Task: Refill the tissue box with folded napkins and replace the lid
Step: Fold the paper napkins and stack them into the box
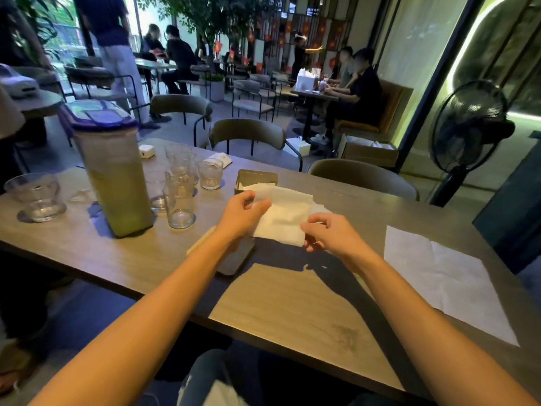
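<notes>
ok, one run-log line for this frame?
step: folding | left hand + right hand: pinch white paper napkin | olive rectangular tissue box: open, napkins inside | dark flat lid: on table, off

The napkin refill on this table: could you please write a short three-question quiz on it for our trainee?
1. True or false: the lid is on the tissue box.
2. What holds the napkin? A) left hand only B) right hand only C) both hands
3. Which side of the jug are the empty glasses on, in view?

Key: 1 false; 2 C; 3 the right.
</notes>
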